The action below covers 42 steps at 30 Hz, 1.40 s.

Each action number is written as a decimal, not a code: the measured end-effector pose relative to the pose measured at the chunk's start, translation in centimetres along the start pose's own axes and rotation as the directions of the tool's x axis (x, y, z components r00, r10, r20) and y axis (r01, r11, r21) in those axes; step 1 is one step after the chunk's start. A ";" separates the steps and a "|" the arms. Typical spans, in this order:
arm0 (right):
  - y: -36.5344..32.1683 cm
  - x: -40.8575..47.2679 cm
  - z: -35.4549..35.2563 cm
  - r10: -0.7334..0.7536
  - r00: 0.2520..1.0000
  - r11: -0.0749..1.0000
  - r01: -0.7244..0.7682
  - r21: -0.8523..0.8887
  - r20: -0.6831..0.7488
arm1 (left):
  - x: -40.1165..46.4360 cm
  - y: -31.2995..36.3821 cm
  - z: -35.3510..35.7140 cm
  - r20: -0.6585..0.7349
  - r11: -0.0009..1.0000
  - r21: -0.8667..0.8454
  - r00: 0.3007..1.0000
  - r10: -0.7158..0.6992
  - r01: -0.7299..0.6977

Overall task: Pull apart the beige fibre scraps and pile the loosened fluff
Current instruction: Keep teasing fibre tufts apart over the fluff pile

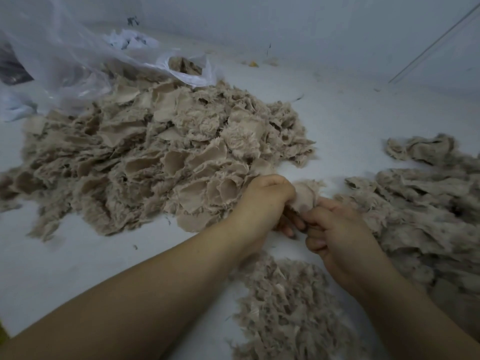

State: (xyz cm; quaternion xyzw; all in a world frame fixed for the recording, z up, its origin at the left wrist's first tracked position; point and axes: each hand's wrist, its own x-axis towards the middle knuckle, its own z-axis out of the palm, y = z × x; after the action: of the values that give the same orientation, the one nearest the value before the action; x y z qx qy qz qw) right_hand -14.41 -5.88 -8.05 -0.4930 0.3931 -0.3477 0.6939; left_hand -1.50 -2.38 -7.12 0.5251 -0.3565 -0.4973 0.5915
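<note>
Beige scrap (305, 194) pinched by left hand (262, 201), right hand (335, 229), plastic bag (78, 63) holding scraps

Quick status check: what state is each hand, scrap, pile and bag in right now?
Left hand: fingers curled, gripping the scrap.
Right hand: pinching the same scrap.
Small beige fibre scrap: held between both hands, above the surface.
Large heap of beige fibre scraps: loose, untouched.
Fluff pile near the forearms: lying loose.
Clear plastic bag: open, crumpled, beige scraps inside.

Dim, cool, bluish light; soft, faint shadows, source not discernible. Wide-angle bending at the edges; left and lower margins smeared. Mild glare on the plastic bag (78, 61), upper left.
</note>
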 end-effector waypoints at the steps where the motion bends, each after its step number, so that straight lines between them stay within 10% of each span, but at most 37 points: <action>1: -0.1 0.0 0.0 0.031 0.999 1.000 -0.031 0.005 -0.017 | 0.1 -0.1 0.0 -0.010 0.999 -0.038 1.000 -0.007 0.007; 13: -0.3 0.9 -0.3 0.165 0.976 0.964 -0.129 0.234 -0.141 | 0.1 -0.1 -2.0 0.024 0.983 -0.185 1.000 0.017 -0.012; 24: 0.2 0.2 0.2 0.005 1.000 0.989 -0.008 -0.145 -0.024 | -0.3 -0.4 -1.7 0.092 0.989 -0.141 0.994 0.065 -0.051; 36: 0.7 0.8 -0.4 0.019 0.994 0.996 -0.028 -0.079 -0.106 | 0.3 -0.2 -3.4 -0.336 0.976 0.149 0.920 0.200 -0.158; 39: 0.6 0.9 -0.4 0.035 0.992 0.998 -0.041 -0.050 -0.120 | 0.6 0.2 -5.3 -0.206 0.556 0.821 0.838 0.506 -0.133; 42: 0.7 0.8 -0.4 0.039 0.991 0.998 -0.045 -0.045 -0.128 | 0.5 1.4 -5.4 -0.053 0.023 0.999 0.898 0.437 0.048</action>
State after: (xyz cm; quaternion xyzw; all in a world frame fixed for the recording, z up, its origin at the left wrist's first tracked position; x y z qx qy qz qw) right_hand -14.34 -6.57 -8.92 -0.4780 0.4551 -0.3540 0.6626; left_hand 4.04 -1.46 -6.87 0.8068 -0.5565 0.0757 0.1831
